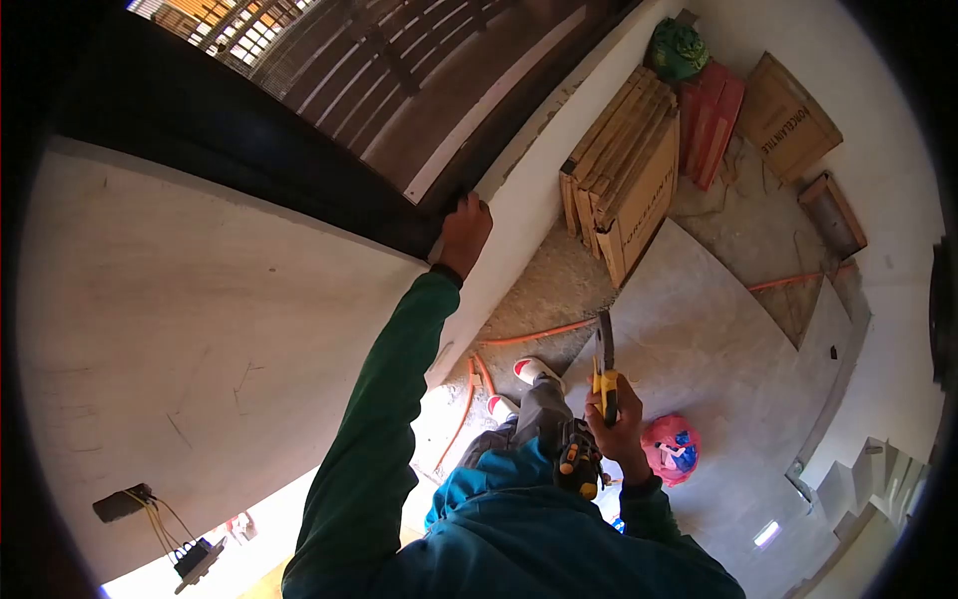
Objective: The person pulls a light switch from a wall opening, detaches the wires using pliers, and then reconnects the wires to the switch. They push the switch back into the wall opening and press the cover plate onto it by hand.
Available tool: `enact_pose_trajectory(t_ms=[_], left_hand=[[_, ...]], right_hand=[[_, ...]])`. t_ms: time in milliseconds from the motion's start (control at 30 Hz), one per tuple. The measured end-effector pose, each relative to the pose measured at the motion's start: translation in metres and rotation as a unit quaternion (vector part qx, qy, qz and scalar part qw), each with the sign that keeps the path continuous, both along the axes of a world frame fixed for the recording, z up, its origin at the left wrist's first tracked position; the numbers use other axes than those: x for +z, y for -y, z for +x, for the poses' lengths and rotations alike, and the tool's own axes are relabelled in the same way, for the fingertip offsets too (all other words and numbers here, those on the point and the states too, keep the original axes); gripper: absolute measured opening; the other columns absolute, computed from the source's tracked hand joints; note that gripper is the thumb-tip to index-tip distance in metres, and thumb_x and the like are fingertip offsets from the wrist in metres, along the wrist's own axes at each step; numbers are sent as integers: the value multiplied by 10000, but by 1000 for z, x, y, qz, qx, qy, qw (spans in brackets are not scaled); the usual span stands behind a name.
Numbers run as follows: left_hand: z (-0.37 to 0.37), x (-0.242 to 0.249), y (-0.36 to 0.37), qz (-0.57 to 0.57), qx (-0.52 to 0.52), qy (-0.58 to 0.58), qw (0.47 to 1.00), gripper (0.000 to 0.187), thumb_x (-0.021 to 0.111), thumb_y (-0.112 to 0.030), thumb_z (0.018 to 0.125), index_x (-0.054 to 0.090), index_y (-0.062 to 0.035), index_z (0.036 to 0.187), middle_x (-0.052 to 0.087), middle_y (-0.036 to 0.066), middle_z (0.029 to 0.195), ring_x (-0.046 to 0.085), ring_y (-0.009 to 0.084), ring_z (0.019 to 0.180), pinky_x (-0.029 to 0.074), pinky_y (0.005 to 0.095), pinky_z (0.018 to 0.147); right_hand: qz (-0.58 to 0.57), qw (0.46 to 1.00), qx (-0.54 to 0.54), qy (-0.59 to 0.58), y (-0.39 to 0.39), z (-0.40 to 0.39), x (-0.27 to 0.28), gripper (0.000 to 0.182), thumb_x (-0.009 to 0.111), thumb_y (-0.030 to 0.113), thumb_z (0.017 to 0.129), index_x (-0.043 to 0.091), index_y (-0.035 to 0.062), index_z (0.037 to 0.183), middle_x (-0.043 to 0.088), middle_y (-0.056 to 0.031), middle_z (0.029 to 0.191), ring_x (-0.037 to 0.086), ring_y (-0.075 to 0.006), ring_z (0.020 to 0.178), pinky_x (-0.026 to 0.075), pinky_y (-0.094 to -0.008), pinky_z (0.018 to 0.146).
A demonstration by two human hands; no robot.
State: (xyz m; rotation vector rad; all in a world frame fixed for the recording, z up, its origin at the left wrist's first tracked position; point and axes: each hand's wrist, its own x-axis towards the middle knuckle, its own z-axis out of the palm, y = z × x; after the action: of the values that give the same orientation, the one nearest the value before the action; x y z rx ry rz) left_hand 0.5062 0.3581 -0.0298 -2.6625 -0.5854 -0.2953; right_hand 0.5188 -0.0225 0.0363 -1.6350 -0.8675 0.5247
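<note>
1. Left hand point(464, 238): arm stretched forward, fingers bent at the corner of the dark frame point(289, 160), where it meets the sill point(519, 170). Looks like a steadying hold; whether the fingers clamp or merely rest, cannot tell.
2. Right hand point(617, 414): fingers closed round the yellow-and-black handle of a tool point(605, 381). Plier-like; exact type uncertain. Tool sits in front of the body, well apart from the frame, dark end pointing forward. Handle-end grip presumably leaves that end free.
3. Pouch point(577, 449) at the waist, near the right hand; likely worn there for quick reach. Yellow-and-black parts show in it; cannot identify them.
4. Pink container point(654, 437) on the floor beside the wearer, mouth up. Blue and white items inside, too small to name. Bag or basin, unclear.
5. Cartons point(639, 215) stand on edge in a row against the wall, probably to save floor and keep flat goods upright. Print reads as porcelain tile; contents hidden.
6. Red boxes point(711, 125) lean beyond them; another carton point(788, 118) tilts against the far wall. Green bag point(677, 48) in the corner, contents hidden.
7. Brown box point(833, 215), shallow, open side showing; interior too dim to read.
</note>
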Motion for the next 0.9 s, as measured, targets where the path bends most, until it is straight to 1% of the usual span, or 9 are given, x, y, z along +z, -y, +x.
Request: enact_pose_trajectory(t_ms=[233, 367, 500, 533, 667, 733, 767, 833, 900], left_hand=[[-10, -11, -12, 94, -40, -9, 995, 133, 631, -95, 824, 656, -23, 933, 573, 83, 998, 609, 187, 872, 533, 261, 511], [-13, -3, -11, 57, -32, -39, 997, 201, 625, -120, 839, 651, -38, 1021, 569, 82, 1023, 597, 204, 885, 526, 272, 513], [-29, -7, 23, -43, 10, 36, 998, 510, 648, -187, 845, 517, -100, 1329, 548, 133, 1153, 542, 298, 1034, 483, 429, 822], [-38, -6, 42, -148, 12, 82, 985, 605, 677, -206, 826, 468, -110, 1385, 506, 159, 1244, 496, 328, 1117, 413, 471, 918], [-90, 17, 123, -405, 28, 163, 899, 597, 696, -121, 799, 464, -63, 1347, 455, 209, 1275, 464, 396, 1151, 403, 478, 988], [-128, 30, 152, -517, 14, 220, 827, 467, 696, -112, 813, 544, -39, 1249, 520, 218, 1230, 490, 390, 1179, 425, 447, 1003], [-146, 48, 168, -546, 57, 248, 798, 410, 706, -85, 804, 586, -24, 1192, 561, 204, 1195, 529, 377, 1148, 455, 433, 970], [-181, 92, 195, -471, 88, 350, 805, 354, 727, -18, 776, 621, -6, 1114, 610, 188, 1086, 610, 352, 1000, 508, 404, 854], [-219, 139, 214, -301, 83, 437, 843, 350, 751, 28, 714, 606, 7, 1032, 605, 212, 1032, 609, 352, 953, 493, 402, 818]], right_hand=[[-6, 1000, 7, -8, 4, -1, 0, 109, 657, 40, 802, 617, 37, 904, 615, -150, 1017, 638, -254, 907, 507, -356, 804], [-46, 998, -11, -30, 14, 5, 2, 114, 648, 35, 800, 612, 24, 907, 615, -146, 998, 634, -245, 875, 506, -359, 786], [-19, 1000, -10, 7, 19, 8, -7, 139, 635, 31, 802, 591, 18, 933, 607, -137, 990, 625, -236, 848, 503, -353, 768], [-1, 1000, -15, -21, 18, 8, -8, 143, 635, 37, 802, 584, 26, 935, 597, -132, 996, 623, -231, 854, 500, -351, 767], [-21, 995, -32, -88, 15, 11, -11, 147, 640, 55, 805, 581, 26, 936, 585, -128, 999, 618, -235, 869, 494, -357, 781], [-8, 996, -1, -92, 10, 14, -12, 162, 652, 85, 811, 577, 22, 941, 583, -123, 996, 610, -231, 890, 487, -356, 802], [-5, 996, 10, -91, 5, 13, -7, 162, 652, 85, 811, 577, 22, 941, 583, -123, 996, 610, -231, 890, 487, -356, 802], [7, 992, 78, -98, -14, 10, 8, 172, 660, 114, 820, 579, 28, 945, 583, -128, 995, 608, -241, 898, 483, -350, 815], [36, 985, 139, -94, -37, 0, 11, 182, 653, 120, 829, 583, 26, 968, 586, -138, 1019, 607, -257, 924, 481, -360, 837]])
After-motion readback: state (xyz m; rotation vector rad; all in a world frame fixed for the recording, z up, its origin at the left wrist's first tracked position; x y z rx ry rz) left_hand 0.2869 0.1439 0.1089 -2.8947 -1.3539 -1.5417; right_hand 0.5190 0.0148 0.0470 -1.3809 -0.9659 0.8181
